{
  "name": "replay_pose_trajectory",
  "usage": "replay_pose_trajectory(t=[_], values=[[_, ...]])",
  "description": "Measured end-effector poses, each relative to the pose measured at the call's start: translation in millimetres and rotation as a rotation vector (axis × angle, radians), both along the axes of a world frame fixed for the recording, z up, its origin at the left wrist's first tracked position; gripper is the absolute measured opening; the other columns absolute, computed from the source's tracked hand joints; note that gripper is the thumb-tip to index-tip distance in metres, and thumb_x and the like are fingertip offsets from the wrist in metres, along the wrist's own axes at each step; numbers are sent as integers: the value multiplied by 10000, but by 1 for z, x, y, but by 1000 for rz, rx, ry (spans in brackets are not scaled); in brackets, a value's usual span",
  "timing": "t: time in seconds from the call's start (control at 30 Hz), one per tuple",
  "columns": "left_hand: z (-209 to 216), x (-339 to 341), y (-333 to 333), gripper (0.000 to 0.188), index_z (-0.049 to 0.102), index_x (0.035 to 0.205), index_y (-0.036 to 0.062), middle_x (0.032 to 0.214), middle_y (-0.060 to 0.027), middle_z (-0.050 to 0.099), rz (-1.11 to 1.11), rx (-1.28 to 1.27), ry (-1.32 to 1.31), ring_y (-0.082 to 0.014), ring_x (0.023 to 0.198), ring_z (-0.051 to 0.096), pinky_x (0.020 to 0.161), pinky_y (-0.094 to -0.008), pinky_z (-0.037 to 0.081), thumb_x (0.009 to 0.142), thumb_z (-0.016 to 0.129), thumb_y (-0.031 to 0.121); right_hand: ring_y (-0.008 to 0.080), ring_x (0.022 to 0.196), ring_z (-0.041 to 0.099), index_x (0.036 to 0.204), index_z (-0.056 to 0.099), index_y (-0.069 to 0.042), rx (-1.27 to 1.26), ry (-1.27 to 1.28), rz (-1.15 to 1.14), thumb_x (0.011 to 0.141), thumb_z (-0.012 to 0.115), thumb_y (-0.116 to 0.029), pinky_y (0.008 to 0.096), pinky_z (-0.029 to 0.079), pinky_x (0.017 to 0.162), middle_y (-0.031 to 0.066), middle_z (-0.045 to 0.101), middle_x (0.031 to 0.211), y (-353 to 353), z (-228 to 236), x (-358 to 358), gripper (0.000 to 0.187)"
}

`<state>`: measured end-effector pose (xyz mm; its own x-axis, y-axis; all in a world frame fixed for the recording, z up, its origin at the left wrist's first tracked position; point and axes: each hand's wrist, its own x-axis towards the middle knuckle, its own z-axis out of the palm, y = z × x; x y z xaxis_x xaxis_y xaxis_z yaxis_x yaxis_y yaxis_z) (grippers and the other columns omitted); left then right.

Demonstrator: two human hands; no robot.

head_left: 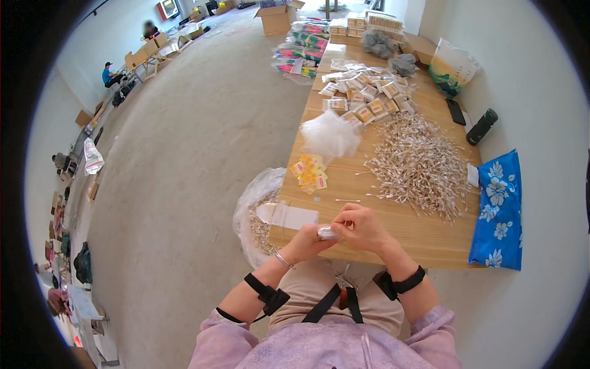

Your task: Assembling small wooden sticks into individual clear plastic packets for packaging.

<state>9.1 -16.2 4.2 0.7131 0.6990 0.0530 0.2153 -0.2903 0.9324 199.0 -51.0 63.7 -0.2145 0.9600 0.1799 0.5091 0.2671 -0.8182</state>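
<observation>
Close to the table's near edge, my left hand [305, 245] is closed around a small shiny plastic bag [327, 233]. My right hand [366, 230] meets it there, thumb and fingers pinched together at the bag's right edge; what lies between those fingertips is mostly hidden. Just beyond my hands, a few loose cotton swabs [348, 200] lie on the wood. A large heap of cotton swabs [421, 163] spreads to the right. Left of my hands is a white card-like piece with a rounded end [299, 217], beside small yellow printed cards [311, 172].
The wooden table [393, 237] carries clear bags [332, 134], filled packets [369, 98], a black bottle [482, 126], a phone [455, 112] and a blue floral pouch [496, 209]. A plastic sack of swabs [246, 227] stands at the left edge. Other people sit far left.
</observation>
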Motion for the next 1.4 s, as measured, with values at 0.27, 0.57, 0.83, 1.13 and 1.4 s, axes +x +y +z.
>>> replay_pose_trajectory(t=[0.27,0.57,0.83,1.13,1.4], values=[[-7,3,7,149,661,944,31,770,-23,651,49,-39,19,-67,705,520,648,-281,482,856,698,146,179,716,587,838,669,-4,-178,309,-105,827,660,-109,301,452,619,65,594,843,6,-16,-4,106],[-19,12,12,254,656,1097,38,950,-4,670,7,-222,-97,-60,841,557,755,-252,484,871,691,150,160,898,591,1091,688,-66,-159,257,-17,814,711,-156,275,481,792,72,643,1011,-2,-39,9,292],[-41,13,17,191,668,1046,45,922,15,649,60,-313,-224,-58,851,548,744,-248,474,873,688,124,157,882,610,1067,681,-64,-98,373,-140,797,724,-85,275,498,760,72,643,981,-3,-55,8,275],[-52,12,16,202,664,1048,44,819,17,628,127,-193,-157,-64,757,523,688,-254,462,859,689,111,263,942,572,888,633,-68,477,-325,-164,723,698,-68,367,493,808,77,579,970,-6,-31,-2,177],[-46,11,11,174,676,1024,52,817,22,614,147,-191,-165,-58,745,511,661,-254,455,868,692,129,272,932,560,823,614,-68,351,-317,-162,740,693,-60,367,484,772,78,578,964,-3,-30,-1,115]])
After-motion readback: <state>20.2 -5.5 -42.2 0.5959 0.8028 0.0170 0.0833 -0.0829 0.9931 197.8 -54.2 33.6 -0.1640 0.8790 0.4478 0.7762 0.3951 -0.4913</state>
